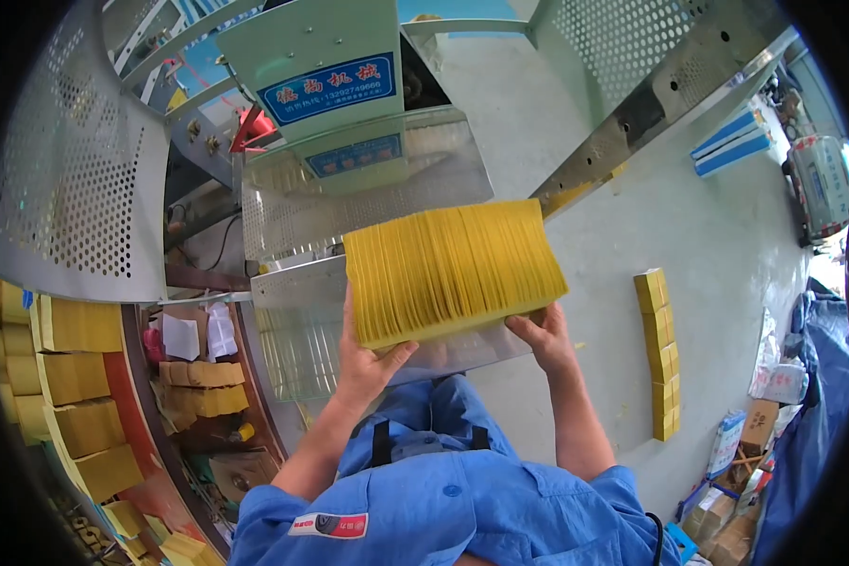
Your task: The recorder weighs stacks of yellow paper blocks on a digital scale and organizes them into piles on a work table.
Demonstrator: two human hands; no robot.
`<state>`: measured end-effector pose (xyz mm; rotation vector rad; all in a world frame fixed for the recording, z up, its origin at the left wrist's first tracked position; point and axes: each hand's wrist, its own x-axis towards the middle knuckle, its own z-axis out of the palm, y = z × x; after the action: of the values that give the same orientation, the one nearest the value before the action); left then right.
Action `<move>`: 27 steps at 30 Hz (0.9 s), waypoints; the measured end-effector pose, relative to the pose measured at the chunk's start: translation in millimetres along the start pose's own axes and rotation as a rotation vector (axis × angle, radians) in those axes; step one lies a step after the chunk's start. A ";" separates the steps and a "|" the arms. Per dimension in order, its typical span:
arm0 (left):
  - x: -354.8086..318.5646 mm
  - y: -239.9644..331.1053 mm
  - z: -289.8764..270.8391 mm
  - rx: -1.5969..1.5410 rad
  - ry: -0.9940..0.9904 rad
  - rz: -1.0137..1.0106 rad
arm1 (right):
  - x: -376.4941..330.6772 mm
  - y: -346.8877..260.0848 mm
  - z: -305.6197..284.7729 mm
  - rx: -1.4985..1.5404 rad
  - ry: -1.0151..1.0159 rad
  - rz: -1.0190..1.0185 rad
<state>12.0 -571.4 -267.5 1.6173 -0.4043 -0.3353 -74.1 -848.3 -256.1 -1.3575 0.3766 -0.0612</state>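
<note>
A thick stack of yellow paper sheets (pixel 453 269) is held up in front of me, its many edges fanned slightly along the front face. My left hand (pixel 370 363) grips its left end, thumb along the lower edge and fingers hidden behind. At the other end, my right hand (pixel 547 335) closes on the lower right corner with the thumb on the near side. Beneath and behind the stack lies a shiny metal tray (pixel 297 321) of the machine, with a perforated metal plate (pixel 368 212) above it.
Perforated metal guards (pixel 85 179) flank the machine (pixel 321 66), and a slanted metal bar (pixel 632 132) runs to the upper right. A row of yellow paper bundles (pixel 658 354) lies on the floor at right. More yellow stacks (pixel 77 377) and a red-edged shelf (pixel 141 415) stand at left.
</note>
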 end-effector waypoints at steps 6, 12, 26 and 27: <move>20.2 -50.3 -3.9 0.154 0.009 -0.003 | 33.5 33.5 -2.7 -0.009 0.055 -0.006; 30.9 -28.3 3.6 0.041 0.126 0.016 | 42.9 23.4 -3.6 -0.119 0.027 -0.004; 10.3 -38.1 22.4 0.182 0.108 -0.257 | 42.8 39.6 -17.0 -0.074 -0.060 0.098; 9.9 -43.5 24.2 0.183 0.104 -0.256 | 44.1 39.9 -16.6 -0.122 -0.063 0.134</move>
<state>12.7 -594.5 -312.7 1.8621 -0.1506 -0.4141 -44.5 -866.5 -307.1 -1.4472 0.4225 0.1172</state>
